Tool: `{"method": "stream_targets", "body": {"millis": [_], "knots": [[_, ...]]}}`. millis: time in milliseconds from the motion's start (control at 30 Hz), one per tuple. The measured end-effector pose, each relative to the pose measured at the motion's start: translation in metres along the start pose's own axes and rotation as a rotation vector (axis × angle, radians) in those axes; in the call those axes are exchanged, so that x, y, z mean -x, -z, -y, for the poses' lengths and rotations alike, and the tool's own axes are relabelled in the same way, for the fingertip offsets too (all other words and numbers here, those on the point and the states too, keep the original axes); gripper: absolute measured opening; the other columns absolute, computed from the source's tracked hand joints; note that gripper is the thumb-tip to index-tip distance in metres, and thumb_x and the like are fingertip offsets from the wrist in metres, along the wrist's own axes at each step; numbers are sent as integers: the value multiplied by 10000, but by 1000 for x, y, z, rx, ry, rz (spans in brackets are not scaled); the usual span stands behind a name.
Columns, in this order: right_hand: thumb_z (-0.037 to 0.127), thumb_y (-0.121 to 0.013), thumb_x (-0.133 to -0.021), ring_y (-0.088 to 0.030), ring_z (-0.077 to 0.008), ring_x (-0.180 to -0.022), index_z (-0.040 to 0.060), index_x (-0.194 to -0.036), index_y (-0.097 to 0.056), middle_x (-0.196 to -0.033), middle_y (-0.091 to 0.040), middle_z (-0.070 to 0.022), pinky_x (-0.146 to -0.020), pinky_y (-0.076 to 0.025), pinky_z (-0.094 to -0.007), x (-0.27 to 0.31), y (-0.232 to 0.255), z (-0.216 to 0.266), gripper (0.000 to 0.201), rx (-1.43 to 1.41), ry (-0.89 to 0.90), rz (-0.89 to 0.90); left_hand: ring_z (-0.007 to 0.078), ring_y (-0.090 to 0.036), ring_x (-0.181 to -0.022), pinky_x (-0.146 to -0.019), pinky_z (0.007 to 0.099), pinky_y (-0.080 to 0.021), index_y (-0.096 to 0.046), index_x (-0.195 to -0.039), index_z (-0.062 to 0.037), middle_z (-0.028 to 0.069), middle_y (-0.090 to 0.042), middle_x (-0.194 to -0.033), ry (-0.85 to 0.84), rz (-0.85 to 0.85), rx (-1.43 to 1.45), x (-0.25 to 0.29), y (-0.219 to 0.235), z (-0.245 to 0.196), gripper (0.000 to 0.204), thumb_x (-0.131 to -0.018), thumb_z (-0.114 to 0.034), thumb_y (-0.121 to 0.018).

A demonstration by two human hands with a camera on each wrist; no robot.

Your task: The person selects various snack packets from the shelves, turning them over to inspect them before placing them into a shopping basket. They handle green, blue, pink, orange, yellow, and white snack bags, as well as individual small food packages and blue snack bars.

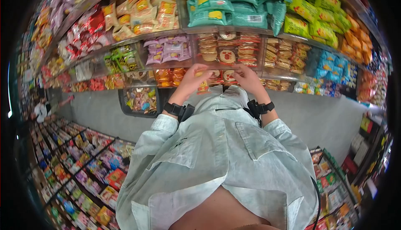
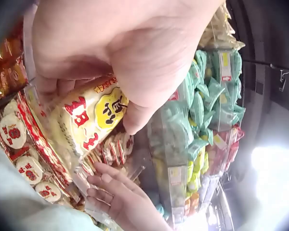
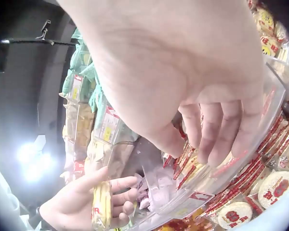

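Note:
My left hand [image 1: 193, 79] pinches a yellow snack packet [image 2: 84, 118] with red characters and a yellow oval, the thumb over its face. The packet is seen nearly edge-on in the right wrist view, beside the spread fingers of that hand. My right hand [image 1: 247, 78] reaches over the clear front of a shelf bin [image 3: 216, 180], its fingers loosely bent down close to the red-edged packets [image 3: 185, 161] inside. Round pale biscuits [image 3: 277, 185] with red print, in clear wrappers, lie in the bin just below.
Teal bags [image 1: 209, 10] and green bags [image 1: 309, 10] fill the upper shelf. Purple packets [image 1: 167, 50] sit in a middle bin. A black basket [image 1: 125, 106] of mixed snacks stands on the grey floor [image 1: 300, 113]. More packed displays [image 1: 87, 180] lie behind on the left.

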State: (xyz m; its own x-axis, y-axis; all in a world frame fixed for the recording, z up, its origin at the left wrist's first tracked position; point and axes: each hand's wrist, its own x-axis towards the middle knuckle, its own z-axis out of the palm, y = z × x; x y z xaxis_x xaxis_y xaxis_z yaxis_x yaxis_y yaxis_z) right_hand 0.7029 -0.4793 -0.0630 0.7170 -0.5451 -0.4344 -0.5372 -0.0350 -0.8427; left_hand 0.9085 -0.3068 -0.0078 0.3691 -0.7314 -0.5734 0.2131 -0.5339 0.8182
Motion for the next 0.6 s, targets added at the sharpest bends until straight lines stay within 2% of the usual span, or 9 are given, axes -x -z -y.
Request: {"method": "stream_targets", "body": {"millis": [100, 200, 267, 400, 500, 600], "knots": [[259, -704, -934, -738, -241, -936, 67, -1256, -644, -1024, -758, -132, -831, -570, -361, -1, -4, 9, 379, -26, 44, 119, 129, -655, -996, -843, 285, -513, -589, -1249, -46, 53, -658, -1127, 64, -113, 213, 17, 16, 1, 415, -1018, -385, -657], [288, -725, -948, -731, -221, -944, 51, -1266, -627, -1071, -752, -139, -842, -565, -349, 0, -7, 27, 408, -99, 87, 291, 128, -659, -974, -827, 269, -518, -625, -1199, -28, 40, -669, -1077, 64, -203, 278, 30, 21, -1, 515, -1032, -512, -570], [286, -724, -950, -728, -211, -944, 41, -1269, -621, -1082, -750, -140, -843, -563, -345, 7, -5, 59, 415, -103, 125, 358, 123, -654, -946, -811, 264, -521, -649, -1147, -36, 32, -667, -1057, 68, -257, 302, 37, 20, -5, 560, -1051, -568, -499], [267, -708, -967, -724, -185, -959, 23, -1259, -613, -1077, -749, -134, -826, -556, -335, 5, -25, 78, 392, -177, 223, 396, 116, -650, -942, -789, 275, -528, -634, -1145, -28, 34, -661, -1049, -13, -188, 177, 31, 29, 6, 573, -1045, -577, -505], [230, -682, -991, -717, -154, -947, 18, -1243, -612, -1064, -747, -125, -811, -546, -317, -2, -40, 80, 336, -199, 187, 427, 116, -655, -930, -773, 275, -533, -594, -1202, -10, 39, -658, -1045, 5, -155, 98, 27, 32, 9, 596, -1041, -578, -511], [181, -652, -1010, -696, -122, -885, 14, -1230, -608, -1004, -739, -98, -781, -539, -300, -2, -61, 83, 280, -239, 132, 330, 123, -664, -903, -759, 271, -535, -552, -1255, -2, 51, -662, -1054, 25, -99, 142, 30, 47, 11, 574, -1042, -536, -540]]}}
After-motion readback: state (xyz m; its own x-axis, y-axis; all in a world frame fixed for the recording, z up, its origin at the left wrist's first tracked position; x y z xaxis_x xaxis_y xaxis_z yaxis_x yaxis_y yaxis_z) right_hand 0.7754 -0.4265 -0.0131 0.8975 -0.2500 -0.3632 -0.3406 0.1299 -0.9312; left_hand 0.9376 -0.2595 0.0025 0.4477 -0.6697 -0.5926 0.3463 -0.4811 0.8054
